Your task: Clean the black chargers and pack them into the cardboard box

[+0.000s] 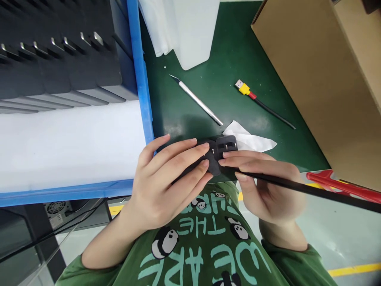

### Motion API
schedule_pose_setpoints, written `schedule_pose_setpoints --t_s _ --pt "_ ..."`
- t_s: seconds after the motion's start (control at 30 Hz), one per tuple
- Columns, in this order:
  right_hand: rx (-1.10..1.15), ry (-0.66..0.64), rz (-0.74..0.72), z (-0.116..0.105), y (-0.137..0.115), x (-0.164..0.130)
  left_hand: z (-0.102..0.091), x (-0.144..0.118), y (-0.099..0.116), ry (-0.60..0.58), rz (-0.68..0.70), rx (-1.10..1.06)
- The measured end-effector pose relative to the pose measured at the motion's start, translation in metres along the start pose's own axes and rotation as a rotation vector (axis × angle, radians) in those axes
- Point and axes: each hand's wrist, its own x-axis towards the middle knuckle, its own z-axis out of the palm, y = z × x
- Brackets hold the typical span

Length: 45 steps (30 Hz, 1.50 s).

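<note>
- The left hand (166, 178) is wrapped over a small black adapter (216, 153), its fingers laid across the top and closed on the body at the near edge of the green mat (214, 79)
- The adapter is matt black and blocky; the exposed end beyond the fingertips shows a squarish face with small slots, and most of the body is hidden under the fingers
- The right hand (264, 186) pinches a black cable (312, 190) between thumb and fingers, with its fingertips touching the adapter's end; the cable runs off to the right edge of the view
- The two hands meet at the adapter, close in front of the person's green shirt
- Just behind the adapter lies a white paper scrap (253, 139); beyond it rest a slim silver craft knife (198, 101) and a USB cable with a yellow and red plug (253, 95)
- A blue tray (141, 79) holding rows of black units stands to the left, a cardboard box (327, 79) to the right
</note>
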Motion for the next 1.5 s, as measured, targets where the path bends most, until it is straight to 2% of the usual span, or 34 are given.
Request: schedule_pose_setpoints --t_s 0.87,1.5 --pt "0.000 0.021 0.025 0.0040 -0.0009 -0.0018 0.0020 -0.0021 -0.0019 0.009 0.011 -0.011" --pt "-0.039 0.041 -0.022 0.0070 -0.0019 0.0014 0.0015 -0.0011 -0.0012 0.019 0.016 0.008"
